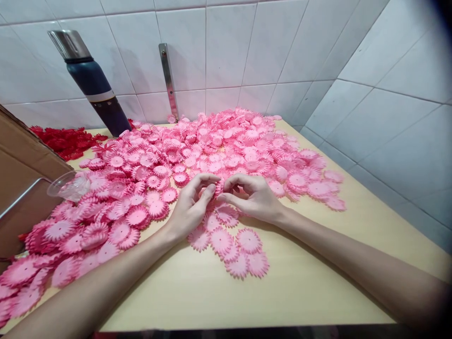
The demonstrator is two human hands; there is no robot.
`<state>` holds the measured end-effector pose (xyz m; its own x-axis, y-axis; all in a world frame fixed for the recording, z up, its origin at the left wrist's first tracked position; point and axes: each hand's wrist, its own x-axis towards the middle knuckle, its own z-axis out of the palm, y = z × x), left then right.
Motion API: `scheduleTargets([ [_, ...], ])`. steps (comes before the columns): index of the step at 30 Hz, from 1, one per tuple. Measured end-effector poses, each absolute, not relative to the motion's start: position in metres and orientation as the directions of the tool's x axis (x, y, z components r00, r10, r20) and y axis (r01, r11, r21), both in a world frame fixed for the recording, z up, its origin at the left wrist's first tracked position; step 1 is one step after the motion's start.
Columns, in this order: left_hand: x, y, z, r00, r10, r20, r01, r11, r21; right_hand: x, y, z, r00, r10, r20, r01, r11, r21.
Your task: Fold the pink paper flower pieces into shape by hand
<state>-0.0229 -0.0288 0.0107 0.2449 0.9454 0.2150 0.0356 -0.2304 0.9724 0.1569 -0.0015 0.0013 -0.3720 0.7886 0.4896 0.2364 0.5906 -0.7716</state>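
Note:
A wide heap of pink plastic flower pieces (197,155) covers the pale wooden table (303,282). My left hand (192,207) and my right hand (252,195) meet at the middle of the heap. Both have their fingers curled and pinched together on a small stack of pink flower pieces (217,188) held between them. A few loose pink flowers (240,254) lie flat just in front of my wrists.
A dark blue flask with a steel cap (92,84) leans against the tiled wall at the back left. Red flower pieces (67,141) lie beside it. A clear plastic cup (68,186) rests by a cardboard box (21,179) on the left. A metal bracket (168,80) hangs on the wall.

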Motion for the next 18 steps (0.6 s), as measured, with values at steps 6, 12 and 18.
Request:
scheduleTargets([
  [6,-0.0223,-0.0279,0.0113,0.241,0.943,0.229,0.018,-0.240,0.971,0.1574,-0.0014,-0.0001,-0.389,0.801,0.456,0.232,0.564,-0.792],
  [12,-0.0218,-0.0282,0.0116,0.229,0.950,0.212,-0.008,-0.216,0.976,0.1579,-0.0021,0.0018,-0.415,0.808,0.418,0.202,0.530,-0.824],
  [18,-0.0203,-0.0269,0.0092,0.110,0.959,0.261,0.019,-0.265,0.964,0.1593,0.0034,-0.0032,-0.019,0.866,0.500,0.298,0.482,-0.824],
])
